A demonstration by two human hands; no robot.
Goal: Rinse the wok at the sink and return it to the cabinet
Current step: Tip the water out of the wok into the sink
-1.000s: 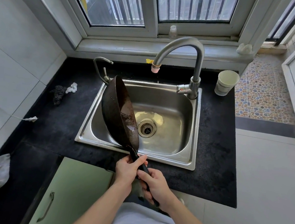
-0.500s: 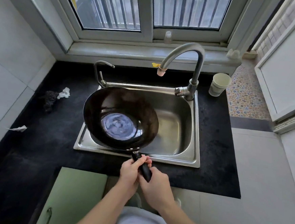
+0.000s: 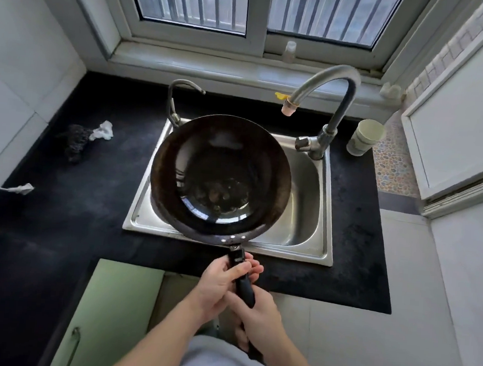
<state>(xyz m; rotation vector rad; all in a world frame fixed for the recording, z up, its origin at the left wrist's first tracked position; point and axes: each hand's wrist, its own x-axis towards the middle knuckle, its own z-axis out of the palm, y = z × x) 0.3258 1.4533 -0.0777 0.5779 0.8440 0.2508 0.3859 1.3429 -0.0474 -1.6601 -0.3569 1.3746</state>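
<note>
A dark round wok (image 3: 220,178) hangs level, hollow side up, over the left and middle of the steel sink (image 3: 310,214). Its black handle (image 3: 241,278) points toward me past the sink's front rim. My left hand (image 3: 221,282) wraps the handle close to the wok. Just behind it, nearer my body, my right hand (image 3: 258,320) grips the handle's end. The curved tap (image 3: 327,103) stands at the back right of the sink, its spout above the wok's far right edge. No water runs from it.
A pale cup (image 3: 365,137) sits on the black counter (image 3: 59,211) right of the tap. A dark scrubber and white scraps (image 3: 87,139) lie on the counter's left. A green cabinet door (image 3: 111,317) is below, left of my arms. A small second tap (image 3: 177,97) rises at the sink's back left.
The wok went from standing on edge in the sink to lying level with its hollow side up, and shifted slightly right. Both hands kept their hold on the handle.
</note>
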